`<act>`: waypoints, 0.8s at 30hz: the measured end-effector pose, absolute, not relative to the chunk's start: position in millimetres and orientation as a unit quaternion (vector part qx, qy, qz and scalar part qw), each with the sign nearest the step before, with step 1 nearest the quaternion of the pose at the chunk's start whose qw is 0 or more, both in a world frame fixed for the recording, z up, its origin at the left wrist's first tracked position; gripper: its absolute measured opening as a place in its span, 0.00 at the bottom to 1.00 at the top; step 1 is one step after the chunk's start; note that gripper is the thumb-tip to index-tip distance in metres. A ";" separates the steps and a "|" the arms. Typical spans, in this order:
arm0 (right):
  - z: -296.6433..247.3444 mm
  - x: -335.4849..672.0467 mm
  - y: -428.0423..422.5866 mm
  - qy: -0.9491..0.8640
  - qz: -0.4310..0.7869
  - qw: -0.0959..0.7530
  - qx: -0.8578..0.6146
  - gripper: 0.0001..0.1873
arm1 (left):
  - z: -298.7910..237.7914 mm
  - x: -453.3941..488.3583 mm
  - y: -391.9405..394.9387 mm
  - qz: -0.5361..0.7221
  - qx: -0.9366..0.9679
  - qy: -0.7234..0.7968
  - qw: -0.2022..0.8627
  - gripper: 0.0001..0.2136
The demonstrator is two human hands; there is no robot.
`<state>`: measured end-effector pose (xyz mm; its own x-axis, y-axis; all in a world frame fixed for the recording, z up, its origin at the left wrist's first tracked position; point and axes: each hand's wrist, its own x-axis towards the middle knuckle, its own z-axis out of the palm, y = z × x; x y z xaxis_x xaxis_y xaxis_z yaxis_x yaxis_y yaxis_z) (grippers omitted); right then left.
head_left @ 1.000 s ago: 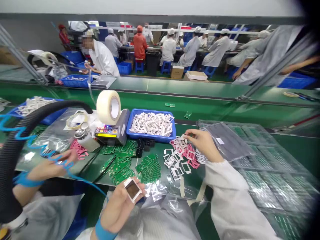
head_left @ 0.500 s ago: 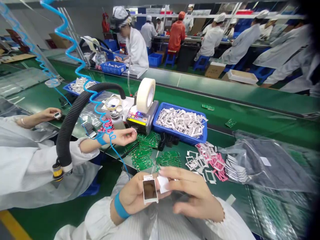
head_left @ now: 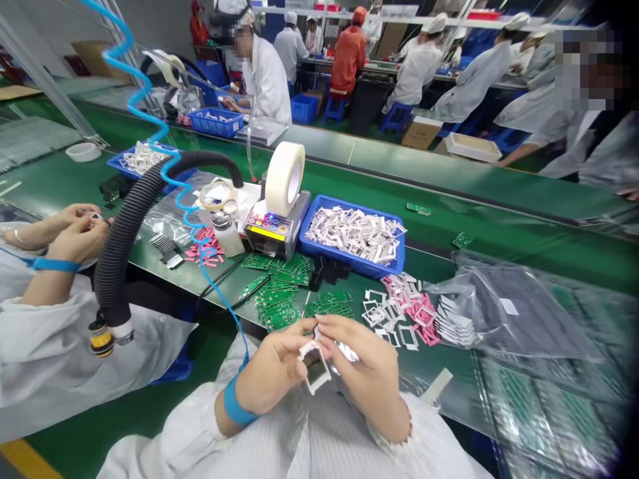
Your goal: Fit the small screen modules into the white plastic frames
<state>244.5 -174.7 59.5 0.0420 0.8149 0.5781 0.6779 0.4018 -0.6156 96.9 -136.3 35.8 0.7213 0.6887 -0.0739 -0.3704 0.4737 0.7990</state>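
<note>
A small white-framed module (head_left: pixel 319 386) sits in front of the person's chest, above the near edge of the counter (head_left: pixel 462 379), clasped in the grip of the left hand (head_left: pixel 267 376). The left thumb lies along its left side. Its dark face is turned up toward the head camera. The long axis runs steeply from upper left to lower right: one short end points away from the person, toward the fingertips of the right hand (head_left: pixel 369 366), and the other points down toward the person's lap. The module is tilted rather than flat. The right hand curls in at the far end, fingers bent; its grip is partly hidden, so I cannot tell whether it pinches something. A small dark bit shows between the two hands' fingertips, too small to make out.

A blue band (head_left: pixel 238 403) circles the left wrist. On the counter beyond the hands lie green circuit boards (head_left: pixel 277 303), with loose white frames (head_left: pixel 391 313) and pink pieces (head_left: pixel 428 334) to their right. Behind these stands a blue tray (head_left: pixel 349 261) heaped with white parts (head_left: pixel 354 233), just beside a tape roll (head_left: pixel 280 178).
</note>
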 end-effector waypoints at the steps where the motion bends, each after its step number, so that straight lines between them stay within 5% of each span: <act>1: 61.0 245.9 -176.4 -0.678 0.084 0.474 -0.556 0.08 | 35.1 98.6 -136.1 0.311 0.391 0.201 0.842 0.20; 5: 61.6 265.4 -189.9 -0.618 0.106 0.466 -0.624 0.06 | 33.1 99.7 -130.3 0.334 0.307 0.209 0.866 0.19; 12: 2.0 299.9 -213.6 -0.583 0.208 0.295 -0.728 0.12 | 25.9 90.1 -124.1 0.315 0.238 0.150 0.907 0.16; 16: 11.0 292.7 -210.1 -0.576 0.238 0.363 -0.693 0.12 | 29.5 93.8 -127.9 0.256 0.223 0.107 0.935 0.16; 20: 43.0 278.2 -191.4 -0.569 0.465 0.471 -0.488 0.19 | 35.7 97.5 -129.6 0.212 0.212 0.078 0.951 0.17; 24: 49.6 262.6 -175.5 -0.495 0.616 0.495 -0.361 0.16 | 39.4 96.1 -131.5 0.205 0.197 0.075 0.956 0.18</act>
